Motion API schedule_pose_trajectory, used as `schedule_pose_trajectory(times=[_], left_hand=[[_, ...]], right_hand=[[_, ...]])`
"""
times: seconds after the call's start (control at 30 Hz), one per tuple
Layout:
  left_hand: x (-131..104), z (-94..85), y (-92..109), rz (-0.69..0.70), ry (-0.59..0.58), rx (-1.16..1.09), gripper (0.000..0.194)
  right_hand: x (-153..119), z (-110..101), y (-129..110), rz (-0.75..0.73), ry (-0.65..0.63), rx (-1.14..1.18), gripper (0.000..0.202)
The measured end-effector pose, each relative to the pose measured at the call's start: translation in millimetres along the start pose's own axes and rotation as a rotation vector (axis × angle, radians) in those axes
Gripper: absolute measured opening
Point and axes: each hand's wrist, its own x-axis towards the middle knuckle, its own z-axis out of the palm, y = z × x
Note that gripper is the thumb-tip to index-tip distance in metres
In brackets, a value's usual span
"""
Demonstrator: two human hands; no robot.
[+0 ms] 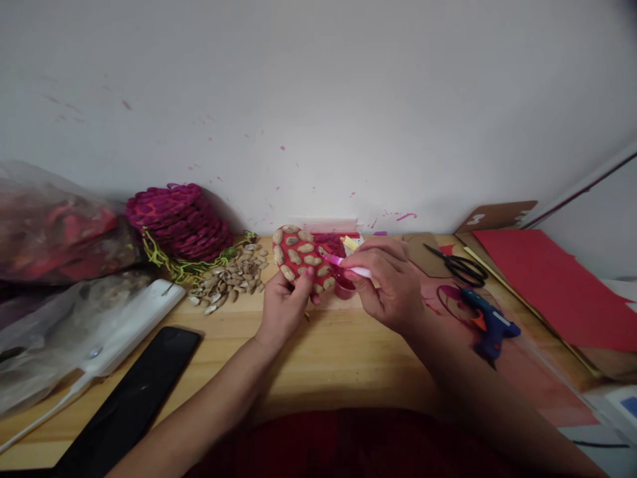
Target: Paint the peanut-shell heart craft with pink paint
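Note:
My left hand (286, 302) grips the lower edge of a round red piece (300, 270) covered with peanut shells, its thumb on the front face. In my right hand (391, 282) is a paintbrush (354, 269) with a white handle and a pink-stained end. The brush tip meets the right side of the red piece, touching or very close to a shell. Partly hidden behind the piece and the brush stands a small cup of magenta paint (344, 290). Loose peanut shells (226, 285) lie heaped to the left of my left hand.
At left are a magenta stacked bundle (179, 222) with green yarn, filled plastic bags (54, 226), a white power strip (137, 322) and a black phone (134, 392). Scissors (462, 267), a blue glue gun (492, 325) and red sheets (557, 285) lie at right. A paint-spattered wall (318, 119) rises behind.

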Motion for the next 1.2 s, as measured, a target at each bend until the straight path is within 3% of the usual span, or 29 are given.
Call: schedule_pose_trajectory(times=[0.37, 0.8, 1.2], left_hand=[[-0.6, 3.9, 6.3, -0.044, 0.001, -0.020, 0.045], [-0.3, -0.5, -4.3, -0.059, 0.011, 0.000, 0.046], [0.3, 1.1, -2.4, -0.071, 0.048, -0.022, 0.046]], right_hand=[[1.5, -0.3, 1.6, -0.012, -0.008, -0.006, 0.017], [0.6, -0.1, 1.2, 0.001, 0.013, -0.013, 0.016], [0.3, -0.5, 3.1, 0.043, 0.042, -0.001, 0.017]])
